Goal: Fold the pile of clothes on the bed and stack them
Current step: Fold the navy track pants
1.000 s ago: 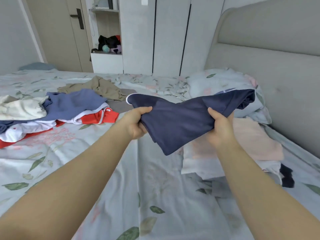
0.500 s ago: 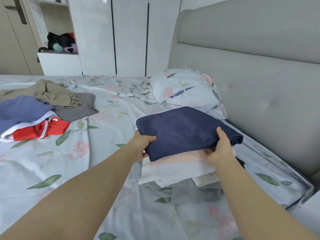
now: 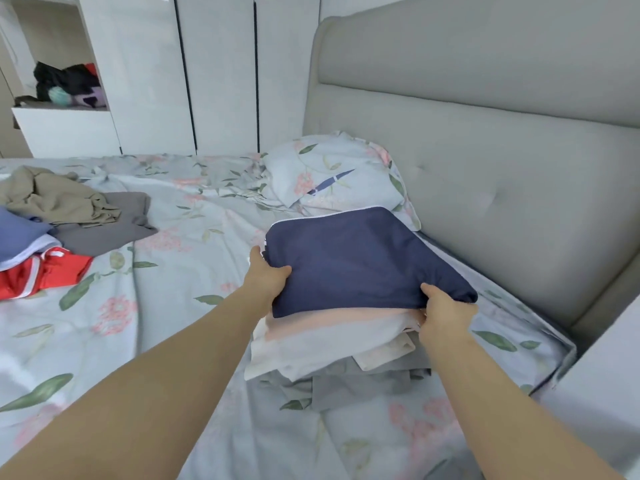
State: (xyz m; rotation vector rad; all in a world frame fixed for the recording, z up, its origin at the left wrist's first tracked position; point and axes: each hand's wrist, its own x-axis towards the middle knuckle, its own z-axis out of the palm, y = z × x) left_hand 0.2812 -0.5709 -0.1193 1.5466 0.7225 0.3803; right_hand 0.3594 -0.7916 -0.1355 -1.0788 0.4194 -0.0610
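Note:
A folded navy garment (image 3: 360,258) lies on top of a stack of folded clothes (image 3: 329,344) in pink, white and grey, near the headboard. My left hand (image 3: 265,277) grips the garment's near left edge, thumb on top. At the near right corner my right hand (image 3: 443,313) holds it the same way, fingers tucked under the cloth. A loose pile of unfolded clothes (image 3: 52,233) in beige, grey, blue and red sits at the left of the bed.
A floral pillow (image 3: 332,174) lies just behind the stack. The grey padded headboard (image 3: 485,133) runs along the right. White wardrobe doors (image 3: 221,71) and an open shelf with dark items (image 3: 65,84) stand beyond the bed (image 3: 194,216).
The navy garment went from held up in the air to lying folded on the stack. Both hands came down with it and the view swung right toward the headboard.

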